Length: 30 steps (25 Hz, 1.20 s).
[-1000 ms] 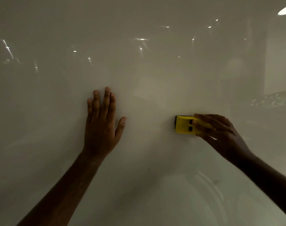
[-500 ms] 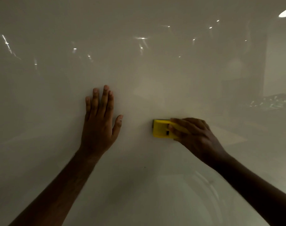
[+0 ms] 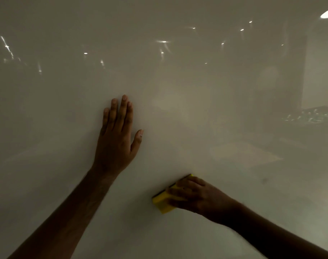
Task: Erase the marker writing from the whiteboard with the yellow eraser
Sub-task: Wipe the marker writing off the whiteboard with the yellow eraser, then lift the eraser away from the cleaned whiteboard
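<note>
Glossy white whiteboard point(image 3: 178, 109): right hand point(image 3: 198, 196) grips tilted yellow block eraser point(image 3: 162, 201), below flat, empty left hand point(image 3: 116, 143).

Glossy white whiteboard point(image 3: 178, 81) fills the whole view, lit dim, w/ small bright light reflections scattered across its upper part & 1 large oval glare at the top right corner. No marker writing can be made out on the visible surface; 1 faint dark smudge point(image 3: 265, 181) sits at lower right. Directly on the board: left hand point(image 3: 116, 144) pressed flat, palm down, fingers pointing up, thumb spread to the side, approx. centre. Lower & to the right, a yellow rectangular block eraser point(image 3: 164, 201) w/ a dark edge lies tilted against the board, right hand point(image 3: 198, 198) gripping it from its right side. The 2 hands are well apart.
</note>
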Tool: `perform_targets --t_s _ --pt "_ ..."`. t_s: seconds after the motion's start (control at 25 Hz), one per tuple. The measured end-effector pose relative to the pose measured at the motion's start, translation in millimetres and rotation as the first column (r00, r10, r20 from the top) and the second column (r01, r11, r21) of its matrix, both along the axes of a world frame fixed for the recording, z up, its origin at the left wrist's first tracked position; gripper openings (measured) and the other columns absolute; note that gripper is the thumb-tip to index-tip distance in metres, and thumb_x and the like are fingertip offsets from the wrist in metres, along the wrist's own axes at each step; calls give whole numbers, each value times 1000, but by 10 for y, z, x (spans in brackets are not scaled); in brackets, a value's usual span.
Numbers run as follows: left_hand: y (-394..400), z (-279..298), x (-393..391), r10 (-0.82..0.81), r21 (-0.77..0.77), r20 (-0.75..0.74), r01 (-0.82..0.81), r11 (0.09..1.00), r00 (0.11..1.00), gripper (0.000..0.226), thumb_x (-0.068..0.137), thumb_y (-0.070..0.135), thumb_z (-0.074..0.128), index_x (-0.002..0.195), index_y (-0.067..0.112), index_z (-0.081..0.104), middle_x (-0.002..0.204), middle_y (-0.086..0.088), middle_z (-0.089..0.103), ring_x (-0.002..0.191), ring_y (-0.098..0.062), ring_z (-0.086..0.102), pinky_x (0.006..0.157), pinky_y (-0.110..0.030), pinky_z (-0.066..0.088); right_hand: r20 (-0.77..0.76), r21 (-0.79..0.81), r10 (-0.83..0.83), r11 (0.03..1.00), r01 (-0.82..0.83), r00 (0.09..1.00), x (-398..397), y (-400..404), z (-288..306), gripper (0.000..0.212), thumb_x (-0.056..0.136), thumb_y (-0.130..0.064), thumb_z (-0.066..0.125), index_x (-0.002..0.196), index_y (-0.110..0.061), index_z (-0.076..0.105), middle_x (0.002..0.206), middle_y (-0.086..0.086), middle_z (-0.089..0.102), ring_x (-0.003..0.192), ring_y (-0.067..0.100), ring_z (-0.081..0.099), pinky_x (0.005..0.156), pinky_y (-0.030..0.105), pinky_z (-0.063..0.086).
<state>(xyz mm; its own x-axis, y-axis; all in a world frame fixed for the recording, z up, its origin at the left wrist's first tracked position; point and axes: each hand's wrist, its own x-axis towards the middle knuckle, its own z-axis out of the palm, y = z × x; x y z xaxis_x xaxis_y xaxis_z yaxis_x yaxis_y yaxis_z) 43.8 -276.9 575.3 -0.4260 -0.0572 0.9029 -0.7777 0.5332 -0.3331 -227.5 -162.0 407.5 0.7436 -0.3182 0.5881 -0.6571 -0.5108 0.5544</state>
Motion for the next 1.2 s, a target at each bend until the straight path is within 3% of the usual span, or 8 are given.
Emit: perform_targets --t_s 0.12,0.2,0.32,0.48,0.64,0.88,1.08,1.2 --pt "1 -16 18 -10 -1 10 10 1000 1000 75 111 40 41 169 -3 21 179 -22 15 167 -41 12 137 -52 7 -18 55 -47 997 48 999 -497 153 -129 32 114 -25 49 141 -25 66 156 2 58 136 29 62 112 45 50" --pt "13 -39 15 -12 9 9 12 1000 1000 75 111 40 40 170 -3 21 179 -23 14 167 -41 11 137 -52 7 2 73 -115 991 115 993 -928 277 -108 37 115 -24 44 148 -25 61 161 2 52 144 28 55 117 46 45" --pt "36 -54 7 -16 32 0 16 999 1000 75 111 41 39 170 -3 19 179 -23 13 167 -43 10 137 -52 5 158 40 -251 968 247 955 -1404 510 146 40 110 -24 51 148 -23 61 159 5 53 145 29 51 125 40 34" --pt "86 -79 -27 -52 70 -17 53 996 999 75 112 41 39 170 -3 19 179 -23 11 167 -43 7 137 -49 0 544 47 -381 903 427 748 -1538 785 305 41 102 -22 67 143 -19 65 153 7 59 137 34 57 110 51 51" --pt "152 -249 -61 -93 122 1 93 988 996 74 112 40 38 170 -3 20 180 -23 12 166 -46 9 136 -53 2 767 166 -390 888 429 509 -1362 1015 -51 59 89 -26 78 145 -15 63 148 7 62 129 33 62 105 42 54" --pt "464 -1138 -229 -199 304 62 172 937 978 73 111 40 39 169 -2 25 180 -19 15 166 -44 8 136 -51 1 748 468 -557 828 309 359 -825 1394 -1183 80 85 -41 78 156 -18 50 142 8 64 124 22 58 99 30 49" --pt "736 -2113 -467 -281 494 72 210 843 957 71 112 39 39 169 -1 27 180 -19 17 167 -40 10 137 -43 -2 624 694 -732 680 237 273 -458 1790 -2165 86 87 -35 85 161 -23 43 144 6 63 122 24 61 90 30 49" --pt "893 -2723 -603 -316 599 128 180 780 940 72 111 40 38 169 -1 27 180 -18 16 167 -40 11 137 -50 7 532 790 -815 575 214 229 -296 2124 -2786 87 89 -38 84 162 -26 39 145 4 62 121 24 63 89 28 52"
